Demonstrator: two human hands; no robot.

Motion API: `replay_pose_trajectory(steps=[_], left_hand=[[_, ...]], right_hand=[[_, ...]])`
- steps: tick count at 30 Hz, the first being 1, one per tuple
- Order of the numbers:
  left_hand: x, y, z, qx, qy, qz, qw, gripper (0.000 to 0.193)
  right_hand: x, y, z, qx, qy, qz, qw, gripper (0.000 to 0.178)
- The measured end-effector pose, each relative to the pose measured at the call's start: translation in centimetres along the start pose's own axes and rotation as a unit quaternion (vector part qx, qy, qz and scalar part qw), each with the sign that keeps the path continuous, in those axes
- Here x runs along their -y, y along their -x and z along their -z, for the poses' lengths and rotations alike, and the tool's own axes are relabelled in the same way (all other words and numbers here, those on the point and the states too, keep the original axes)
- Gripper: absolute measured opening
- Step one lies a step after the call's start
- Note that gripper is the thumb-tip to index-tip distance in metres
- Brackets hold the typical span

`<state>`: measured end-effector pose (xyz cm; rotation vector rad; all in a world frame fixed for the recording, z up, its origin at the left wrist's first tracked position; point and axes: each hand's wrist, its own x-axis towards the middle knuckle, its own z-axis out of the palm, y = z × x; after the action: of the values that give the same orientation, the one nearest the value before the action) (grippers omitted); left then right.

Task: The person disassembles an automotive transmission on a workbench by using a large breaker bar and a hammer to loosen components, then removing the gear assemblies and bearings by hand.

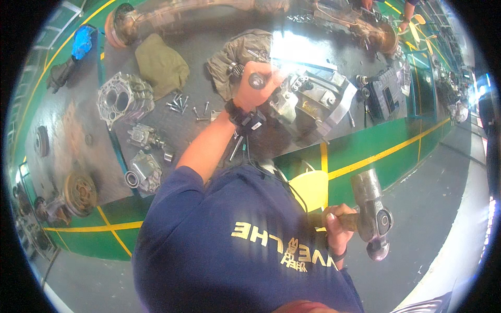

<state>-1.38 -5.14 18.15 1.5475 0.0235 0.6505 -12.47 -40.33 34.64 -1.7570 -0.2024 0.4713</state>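
Head view: a left hand (254, 88), just above center of the frame, closes firmly around one round-ended tool (257, 80), its end facing the camera and its length hidden by the fist. At lower right, a right hand (340, 227) grips one hammer (369, 208) by its handle, close under the metal head. The hammer head is well apart from the left fist, with gray floor (422, 208) spreading behind it.

One black wrist device (249, 120) with a cable sits on the left wrist. Just right of the fist is one large metal housing (318, 101), partly washed out by glare. Two cloths lie near, one brown (222, 65) beside the fist and one olive (162, 62) farther left. A heap of bolts (180, 104), too overlapped to count, rests left of the forearm.

At left stand one engine block (125, 99) with two round bores facing up and, below it, two smaller castings, one upper (142, 135) and one lower (146, 171). Dark bench surface (182, 130) shows between these castings and the forearm. Right of center, the bench's near edge borders a green strip (342, 148) crossed by yellow lines. Another person's hand (404, 25) appears at upper right.
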Motion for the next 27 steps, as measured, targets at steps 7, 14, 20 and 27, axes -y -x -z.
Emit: replay_pose_trajectory(steps=[7, 14, 20, 27], left_hand=[[-1.0, 0.6, -5.3, 0.032, -0.039, -0.106, 0.993, 0.039], [-1.5, 0.7, -6.8, -0.023, -0.036, -0.09, 0.995, 0.042], [-0.7, 0.9, -7.8, -0.004, -0.058, -0.11, 0.992, 0.027], [-0.9, 0.8, -7.6, -0.001, -0.041, -0.099, 0.994, 0.023]], right_hand=[[-2.9, 1.1, 2.3, -0.039, 0.046, -0.043, 0.997, 0.029], [-3.0, -0.1, 1.9, -0.052, -0.025, -0.043, 0.997, 0.03], [-0.4, -2.8, 0.0, -0.037, 0.024, -0.046, 0.998, 0.028], [2.0, -3.6, -3.6, -0.018, 0.07, -0.031, 0.997, 0.02]])
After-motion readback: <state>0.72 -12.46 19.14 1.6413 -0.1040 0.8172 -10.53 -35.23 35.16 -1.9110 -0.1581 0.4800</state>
